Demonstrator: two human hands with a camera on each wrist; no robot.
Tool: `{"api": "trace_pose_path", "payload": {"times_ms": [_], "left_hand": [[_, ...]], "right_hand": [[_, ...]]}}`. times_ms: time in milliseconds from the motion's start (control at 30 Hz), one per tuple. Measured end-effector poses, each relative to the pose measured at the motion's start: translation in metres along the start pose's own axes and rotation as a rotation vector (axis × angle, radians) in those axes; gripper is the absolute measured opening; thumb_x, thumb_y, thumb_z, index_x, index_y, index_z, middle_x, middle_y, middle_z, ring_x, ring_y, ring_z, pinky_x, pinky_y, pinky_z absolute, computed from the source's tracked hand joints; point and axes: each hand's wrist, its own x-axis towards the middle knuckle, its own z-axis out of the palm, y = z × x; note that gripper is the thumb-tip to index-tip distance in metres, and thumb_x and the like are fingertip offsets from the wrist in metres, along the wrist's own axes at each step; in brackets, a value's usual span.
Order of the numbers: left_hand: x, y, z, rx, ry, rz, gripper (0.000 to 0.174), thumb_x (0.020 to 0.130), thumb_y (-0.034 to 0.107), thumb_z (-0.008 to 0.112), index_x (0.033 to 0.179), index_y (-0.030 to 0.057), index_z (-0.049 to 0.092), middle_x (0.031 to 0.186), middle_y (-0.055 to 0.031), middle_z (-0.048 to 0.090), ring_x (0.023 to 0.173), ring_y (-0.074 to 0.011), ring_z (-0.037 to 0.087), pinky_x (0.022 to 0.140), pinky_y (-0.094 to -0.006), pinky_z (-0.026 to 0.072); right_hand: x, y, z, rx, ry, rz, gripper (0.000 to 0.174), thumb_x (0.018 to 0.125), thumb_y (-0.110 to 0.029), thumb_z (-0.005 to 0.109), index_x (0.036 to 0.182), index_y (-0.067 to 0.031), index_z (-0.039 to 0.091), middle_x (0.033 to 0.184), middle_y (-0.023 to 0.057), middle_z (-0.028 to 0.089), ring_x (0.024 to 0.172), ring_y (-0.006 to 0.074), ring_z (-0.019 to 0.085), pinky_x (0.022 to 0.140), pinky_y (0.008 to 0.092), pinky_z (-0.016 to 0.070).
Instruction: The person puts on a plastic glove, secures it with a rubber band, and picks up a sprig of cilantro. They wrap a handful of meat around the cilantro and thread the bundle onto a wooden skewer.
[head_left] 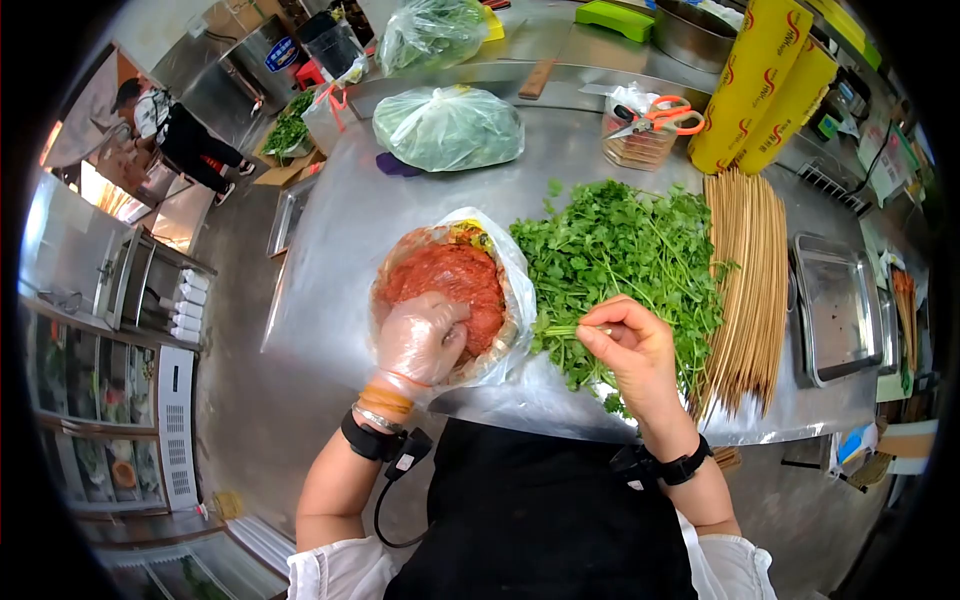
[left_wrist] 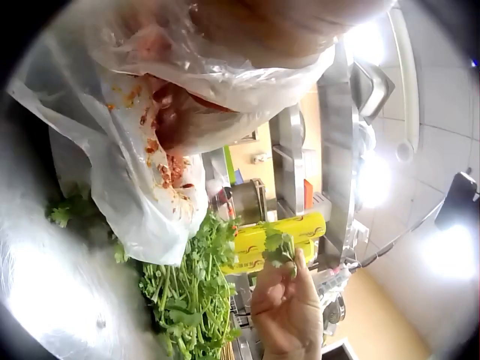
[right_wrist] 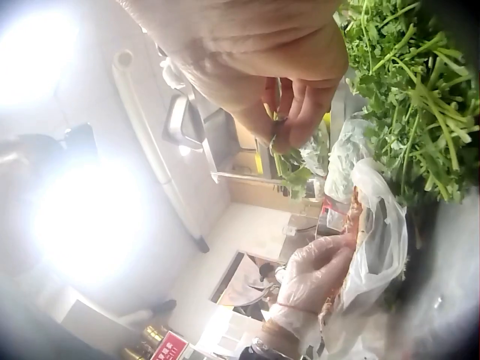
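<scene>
My left hand [head_left: 422, 332], in a clear plastic glove, reaches into a bag-lined container [head_left: 522, 290] of red marinated meat [head_left: 448, 278]. Its curled fingers grip at the meat's surface; the fingertips are partly hidden. Red bits cling to the white bag [left_wrist: 120, 180] in the left wrist view. Bare, my right hand [head_left: 637, 350] pinches a few coriander stems [head_left: 562, 330] between thumb and fingers. In the left wrist view, leafy tops [left_wrist: 279, 246] stick out above that hand. A large heap of coriander [head_left: 625, 250] lies just beyond it, right of the container.
Bamboo skewers [head_left: 745, 290] lie in a bundle right of the coriander, beside a metal tray [head_left: 838, 310]. Behind stand a tied bag of greens [head_left: 450, 130], a tub with scissors [head_left: 640, 150] and yellow boxes [head_left: 750, 90]. Another person [head_left: 185, 140] stands at the far left.
</scene>
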Motion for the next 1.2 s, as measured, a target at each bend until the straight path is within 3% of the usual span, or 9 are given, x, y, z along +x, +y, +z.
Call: {"api": "trace_pose_path", "payload": {"times_ms": [267, 400, 500, 667, 767, 867, 967, 1067, 1200], "left_hand": [[-0.010, -0.034, -0.008, 0.174, 0.020, -0.122, 0.016, 0.074, 0.001, 0.066, 0.089, 0.0059, 0.068, 0.080, -0.0134, 0.064, 0.074, -0.0298, 0.063, 0.070, -0.0370, 0.0506], [-0.014, -0.036, -0.021, 0.061, 0.107, -0.228, 0.018, 0.073, -0.001, 0.066, 0.089, 0.0073, 0.068, 0.080, -0.0125, 0.065, 0.079, -0.0299, 0.063, 0.072, -0.0383, 0.0513], [-0.007, -0.023, -0.021, -0.034, -0.033, 0.009, 0.019, 0.072, 0.000, 0.067, 0.089, 0.0081, 0.069, 0.080, -0.0115, 0.064, 0.080, -0.0296, 0.063, 0.072, -0.0376, 0.0514], [0.000, -0.029, -0.005, 0.089, -0.121, 0.073, 0.018, 0.068, 0.003, 0.070, 0.086, 0.0046, 0.067, 0.078, -0.0115, 0.061, 0.073, -0.0313, 0.059, 0.066, -0.0383, 0.0494], [-0.003, -0.043, 0.007, -0.172, 0.060, -0.009, 0.006, 0.076, 0.008, 0.068, 0.082, 0.0075, 0.068, 0.076, -0.0071, 0.063, 0.065, -0.0253, 0.058, 0.061, -0.0361, 0.0476], [-0.009, -0.033, -0.009, -0.919, 0.008, -0.772, 0.008, 0.085, 0.013, 0.067, 0.086, 0.0047, 0.066, 0.077, -0.0036, 0.063, 0.053, -0.0082, 0.045, 0.047, -0.0225, 0.0362], [-0.015, -0.033, -0.014, -1.114, 0.029, -0.826, 0.011, 0.090, 0.016, 0.063, 0.093, 0.0052, 0.065, 0.085, -0.0034, 0.066, 0.050, -0.0022, 0.036, 0.044, -0.0186, 0.0281], [-0.013, -0.024, -0.023, -1.283, -0.025, -0.800, 0.016, 0.089, 0.014, 0.062, 0.101, 0.0026, 0.062, 0.088, -0.0062, 0.067, 0.052, -0.0052, 0.045, 0.047, -0.0197, 0.0373], [-0.012, -0.009, -0.021, -1.274, 0.129, -0.818, 0.021, 0.091, 0.016, 0.061, 0.104, -0.0005, 0.059, 0.085, -0.0088, 0.066, 0.063, -0.0118, 0.060, 0.058, -0.0231, 0.0504]], "right_hand": [[-0.005, 0.000, -0.006, 0.020, -0.008, -0.015, 0.010, 0.084, 0.004, 0.066, 0.092, 0.0009, 0.063, 0.095, 0.0032, 0.055, 0.086, 0.0105, 0.059, 0.078, 0.0236, 0.0492], [-0.006, 0.001, -0.006, 0.023, 0.005, -0.014, 0.010, 0.084, 0.004, 0.066, 0.092, 0.0011, 0.063, 0.095, 0.0034, 0.055, 0.087, 0.0107, 0.059, 0.079, 0.0235, 0.0492], [-0.006, 0.001, -0.003, 0.023, -0.003, 0.009, 0.010, 0.084, 0.004, 0.066, 0.092, 0.0014, 0.063, 0.095, 0.0034, 0.056, 0.087, 0.0108, 0.060, 0.078, 0.0234, 0.0492], [-0.007, 0.001, 0.002, 0.008, -0.037, 0.026, 0.010, 0.084, 0.004, 0.066, 0.093, 0.0016, 0.063, 0.095, 0.0035, 0.056, 0.087, 0.0108, 0.060, 0.078, 0.0235, 0.0494], [-0.008, -0.001, 0.005, -0.010, 0.006, 0.024, 0.010, 0.083, 0.002, 0.068, 0.091, 0.0001, 0.063, 0.093, 0.0036, 0.058, 0.080, 0.0091, 0.057, 0.072, 0.0215, 0.0468], [-0.008, 0.001, 0.004, -0.012, 0.025, 0.021, 0.010, 0.083, 0.002, 0.068, 0.091, 0.0002, 0.063, 0.093, 0.0032, 0.058, 0.081, 0.0091, 0.057, 0.072, 0.0211, 0.0465], [-0.006, 0.003, 0.004, -0.024, -0.010, 0.068, 0.009, 0.084, 0.003, 0.067, 0.093, 0.0007, 0.063, 0.095, 0.0026, 0.057, 0.087, 0.0105, 0.061, 0.079, 0.0231, 0.0493], [-0.005, 0.005, 0.007, -0.005, -0.027, 0.077, 0.009, 0.085, 0.003, 0.067, 0.093, 0.0004, 0.063, 0.095, 0.0021, 0.057, 0.087, 0.0102, 0.061, 0.078, 0.0230, 0.0493], [-0.004, 0.007, 0.008, -0.025, -0.044, 0.082, 0.009, 0.084, 0.002, 0.067, 0.093, 0.0004, 0.063, 0.094, 0.0019, 0.057, 0.086, 0.0098, 0.061, 0.077, 0.0225, 0.0495]]}}
